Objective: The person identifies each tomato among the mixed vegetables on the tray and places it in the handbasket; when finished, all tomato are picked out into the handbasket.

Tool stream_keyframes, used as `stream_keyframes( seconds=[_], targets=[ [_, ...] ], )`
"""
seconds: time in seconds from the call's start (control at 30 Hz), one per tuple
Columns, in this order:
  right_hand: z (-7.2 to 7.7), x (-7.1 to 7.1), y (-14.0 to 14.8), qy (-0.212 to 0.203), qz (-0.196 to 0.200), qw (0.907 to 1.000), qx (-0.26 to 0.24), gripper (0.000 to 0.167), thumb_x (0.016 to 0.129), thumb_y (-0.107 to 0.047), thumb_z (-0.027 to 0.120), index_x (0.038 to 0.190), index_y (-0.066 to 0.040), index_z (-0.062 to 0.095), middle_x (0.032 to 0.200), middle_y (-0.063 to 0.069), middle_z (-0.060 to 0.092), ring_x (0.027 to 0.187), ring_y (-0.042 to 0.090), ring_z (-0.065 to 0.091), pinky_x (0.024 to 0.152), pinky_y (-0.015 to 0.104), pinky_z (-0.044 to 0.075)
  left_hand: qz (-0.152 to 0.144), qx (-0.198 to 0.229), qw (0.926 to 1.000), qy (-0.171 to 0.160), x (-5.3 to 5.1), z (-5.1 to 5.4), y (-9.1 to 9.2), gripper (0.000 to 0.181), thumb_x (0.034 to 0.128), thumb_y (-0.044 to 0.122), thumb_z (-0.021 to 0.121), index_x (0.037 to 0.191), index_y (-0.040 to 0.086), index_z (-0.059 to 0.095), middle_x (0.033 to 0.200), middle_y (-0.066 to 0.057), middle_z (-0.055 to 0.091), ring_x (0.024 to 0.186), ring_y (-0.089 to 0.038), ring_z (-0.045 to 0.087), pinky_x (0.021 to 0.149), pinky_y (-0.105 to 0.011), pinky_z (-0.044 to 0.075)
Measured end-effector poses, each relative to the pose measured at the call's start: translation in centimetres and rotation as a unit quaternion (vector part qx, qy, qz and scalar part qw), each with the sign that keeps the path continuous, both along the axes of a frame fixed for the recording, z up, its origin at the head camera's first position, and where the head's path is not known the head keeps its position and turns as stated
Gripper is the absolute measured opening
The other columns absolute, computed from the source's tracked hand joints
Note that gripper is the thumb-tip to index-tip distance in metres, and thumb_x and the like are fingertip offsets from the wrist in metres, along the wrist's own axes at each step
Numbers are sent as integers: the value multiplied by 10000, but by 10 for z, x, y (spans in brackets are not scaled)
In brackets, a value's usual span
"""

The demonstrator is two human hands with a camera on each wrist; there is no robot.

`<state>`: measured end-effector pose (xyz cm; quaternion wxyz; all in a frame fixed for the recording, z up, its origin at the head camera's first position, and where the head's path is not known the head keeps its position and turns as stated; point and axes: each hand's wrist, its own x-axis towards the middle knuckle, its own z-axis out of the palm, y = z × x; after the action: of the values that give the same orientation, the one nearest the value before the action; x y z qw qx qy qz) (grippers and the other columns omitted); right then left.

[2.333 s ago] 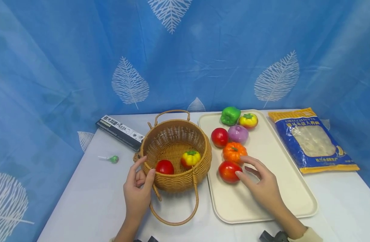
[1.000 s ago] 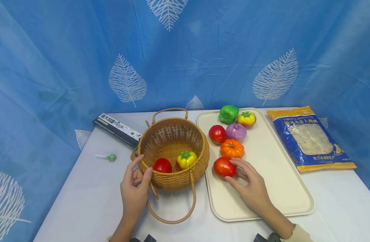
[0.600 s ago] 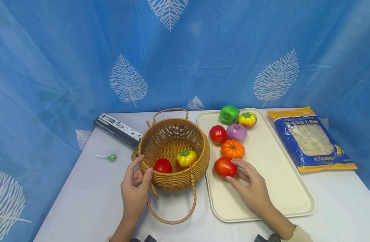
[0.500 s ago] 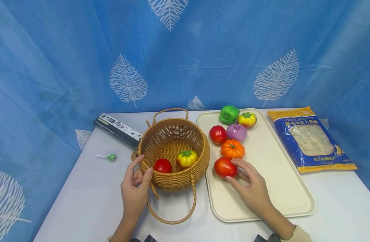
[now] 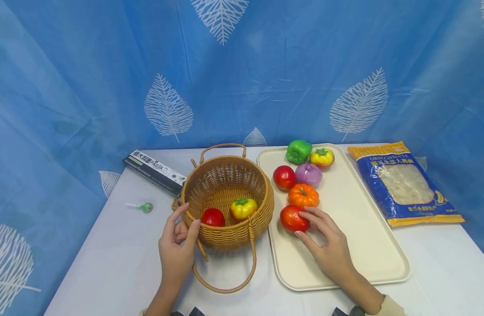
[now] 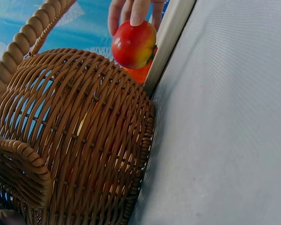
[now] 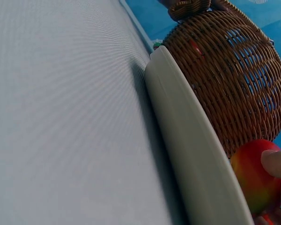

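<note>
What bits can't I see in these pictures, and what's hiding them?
Head: lower part of the red fruit in the basket; hidden by the basket's front rim.
Head: right side of the pinched fruit; covered by the right hand.
Left wrist: most of the left hand; cut off at the bottom-left corner.
Head: tiny print on the pasta box; too small.

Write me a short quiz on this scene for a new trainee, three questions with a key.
1. Count: how many pieces of produce show inside the wicker basket?
2. True or false: the left hand is touching the lollipop.
3. Fill in the colour: the right hand touches the ____ fruit lying just nearer the wearer than the orange pumpkin.

Key
1. Two: a red piece and a yellow piece.
2. False: it touches the basket's rim; the lollipop lies apart on the table.
3. Red.
</note>
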<state>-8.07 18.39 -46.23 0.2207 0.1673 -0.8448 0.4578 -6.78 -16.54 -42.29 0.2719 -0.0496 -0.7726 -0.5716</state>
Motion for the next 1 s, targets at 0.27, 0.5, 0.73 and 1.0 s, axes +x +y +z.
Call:
stream_keyframes(
  seconds=[0.27,0.5,0.73,1.0],
  targets=[
    [2,2,-2,36,4,10000,-53,561,768,6,884,1282,-132,707,1386,63,592,1190,115,594,919,168,497,-17,69,10000,-18,0,-1,-1,492,945,3,714,1398,161,602,622,-141,299,544,-72,287,428,-243,269],
    [8,-2,-5,271,-2,9996,-119,573,758,19,888,1286,-107,706,1379,70,600,1149,119,615,913,165,500,-71,103,9999,63,-1,0,0,523,930,-30,716,1410,138,590,613,-118,309,535,-66,297,419,-245,269],
    [40,-13,-14,802,17,9960,-399,620,693,136,873,1266,-22,696,1350,153,613,1229,183,595,914,181,504,-100,133,9999,17,-2,2,0,516,938,-5,719,1414,149,589,616,-147,315,536,-74,305,425,-242,277],
    [93,-21,-32,987,82,9933,-599,540,708,199,820,1215,75,682,1304,241,609,1218,201,603,919,204,510,-125,134,9998,40,-1,1,0,496,947,7,714,1408,142,591,608,-83,312,528,-76,298,418,-247,271]
  ],
)
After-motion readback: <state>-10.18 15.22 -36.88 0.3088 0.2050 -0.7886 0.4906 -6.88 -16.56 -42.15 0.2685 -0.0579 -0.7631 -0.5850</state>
